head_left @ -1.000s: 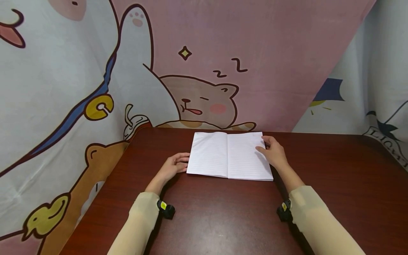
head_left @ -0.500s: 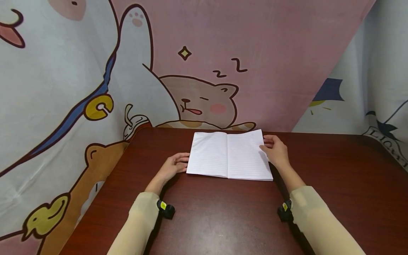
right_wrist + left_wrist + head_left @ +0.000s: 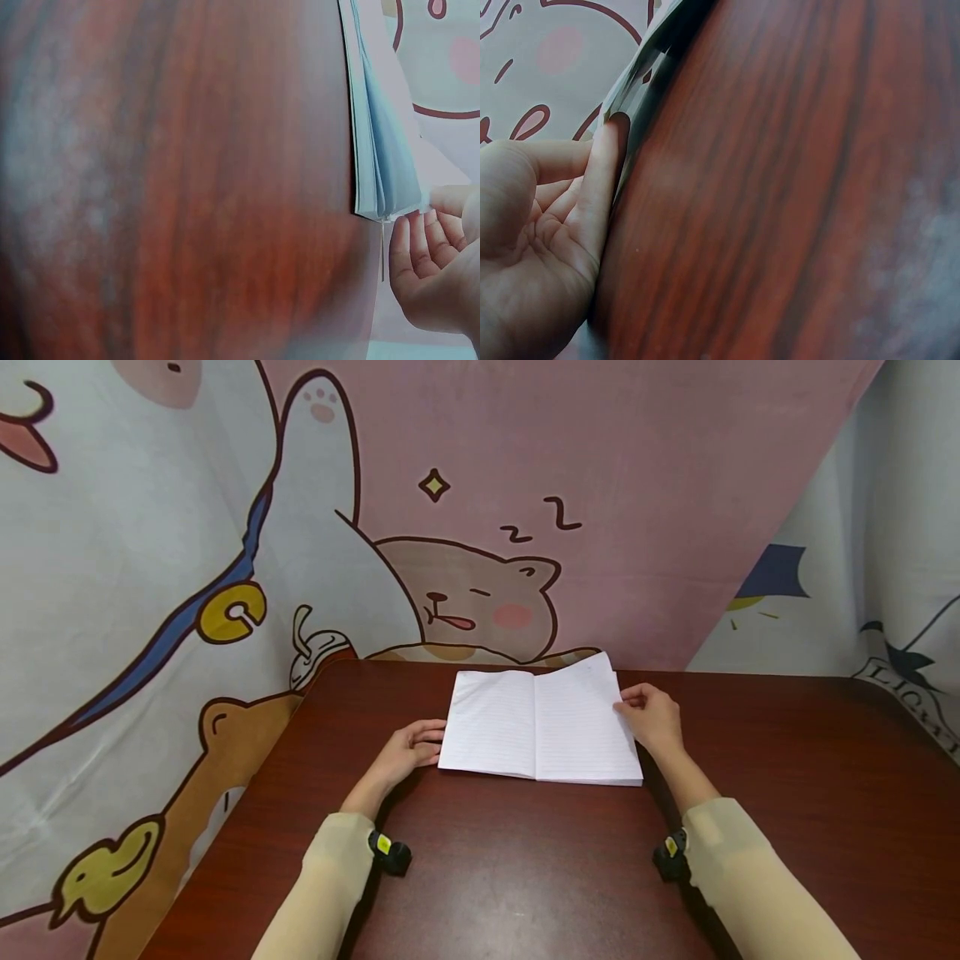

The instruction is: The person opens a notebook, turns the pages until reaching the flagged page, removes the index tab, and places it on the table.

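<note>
An open notebook [image 3: 495, 718] with white lined pages lies on the dark brown table. My left hand [image 3: 408, 749] rests at its left edge, fingers mostly straight and touching the side. In the left wrist view, that hand [image 3: 551, 232] has a fingertip against the notebook's edge [image 3: 634, 71]. At the right edge, my right hand [image 3: 651, 718] pinches a notebook page [image 3: 581, 706] between thumb and fingers; the page's far corner stands raised. The right wrist view has my right hand's fingers [image 3: 424, 240] at the edge of fanned pages [image 3: 386, 150].
The reddish-brown table [image 3: 525, 877] stretches out around the notebook. Behind it hangs a cartoon-printed cloth [image 3: 637, 510] meeting the table's far edge. Black devices [image 3: 392, 853] are strapped at both wrists, over cream sleeves.
The right page's far corner has risen and bent leftward. My right hand has shifted slightly right, its fingers drawing together at the page's edge. My left hand has stayed in place.
</note>
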Available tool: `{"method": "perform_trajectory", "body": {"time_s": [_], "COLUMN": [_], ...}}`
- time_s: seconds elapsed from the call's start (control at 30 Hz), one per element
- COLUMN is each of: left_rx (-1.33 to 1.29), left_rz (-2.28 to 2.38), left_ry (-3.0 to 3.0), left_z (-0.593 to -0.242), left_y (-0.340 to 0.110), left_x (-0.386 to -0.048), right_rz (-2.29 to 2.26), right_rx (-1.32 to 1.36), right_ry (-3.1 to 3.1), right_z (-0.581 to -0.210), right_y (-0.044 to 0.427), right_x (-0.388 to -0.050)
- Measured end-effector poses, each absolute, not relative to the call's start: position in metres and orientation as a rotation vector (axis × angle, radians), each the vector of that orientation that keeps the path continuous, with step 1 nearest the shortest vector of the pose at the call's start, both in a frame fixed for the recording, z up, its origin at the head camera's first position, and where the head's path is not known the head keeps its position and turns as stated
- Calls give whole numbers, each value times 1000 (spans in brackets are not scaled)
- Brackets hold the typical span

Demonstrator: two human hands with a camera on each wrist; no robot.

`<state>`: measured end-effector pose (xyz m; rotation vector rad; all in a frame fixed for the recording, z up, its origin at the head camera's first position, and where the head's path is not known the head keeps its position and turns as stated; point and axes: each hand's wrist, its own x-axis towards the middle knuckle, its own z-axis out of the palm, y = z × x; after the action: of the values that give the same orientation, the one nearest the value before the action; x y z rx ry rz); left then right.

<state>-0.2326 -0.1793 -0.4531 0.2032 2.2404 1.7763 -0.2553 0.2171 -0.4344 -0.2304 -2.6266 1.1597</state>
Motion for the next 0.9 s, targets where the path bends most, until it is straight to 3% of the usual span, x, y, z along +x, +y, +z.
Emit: {"method": "perform_trajectory", "body": {"time_s": [0.33,0.9], "left_rx": [202,193], "left_rz": [1779,1783], "left_ry": [2239,2237], "left_z": [-453,-454], "left_y": [-179,-180], "left_x": [-232,-233], "right_rz": [1158,1149], "right_rx": [-269,-103], "right_ry": [-2627,-2554], "right_z": [-432,-433], "right_y": [216,210], "right_x": [-252,-252]}}
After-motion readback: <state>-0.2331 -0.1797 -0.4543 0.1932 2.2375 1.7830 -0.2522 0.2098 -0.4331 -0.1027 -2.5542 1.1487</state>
